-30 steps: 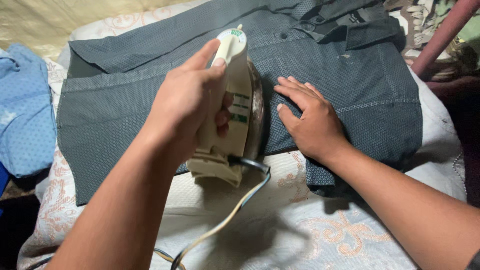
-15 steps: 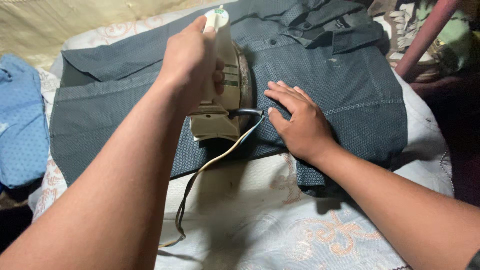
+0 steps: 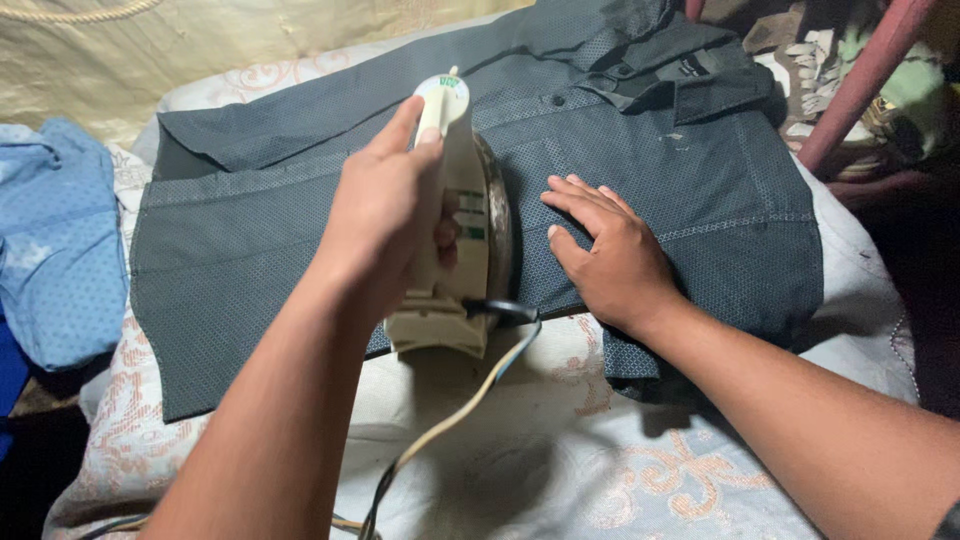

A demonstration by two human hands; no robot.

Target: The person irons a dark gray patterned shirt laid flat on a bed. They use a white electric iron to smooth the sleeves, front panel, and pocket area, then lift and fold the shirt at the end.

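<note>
I see a blue cloth [image 3: 55, 250] at left, a patterned white cover [image 3: 560, 480] below, a red pole [image 3: 865, 80] at upper right, a tan sheet [image 3: 200, 40] behind.

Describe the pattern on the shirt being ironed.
Dark grey shirt with fine pale dots; head view.

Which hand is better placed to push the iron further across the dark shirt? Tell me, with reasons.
Left. The left hand has its grip closed round the cream iron, which sits on the dark shirt. The right hand lies flat on the cloth beside the iron, pinning it.
</note>
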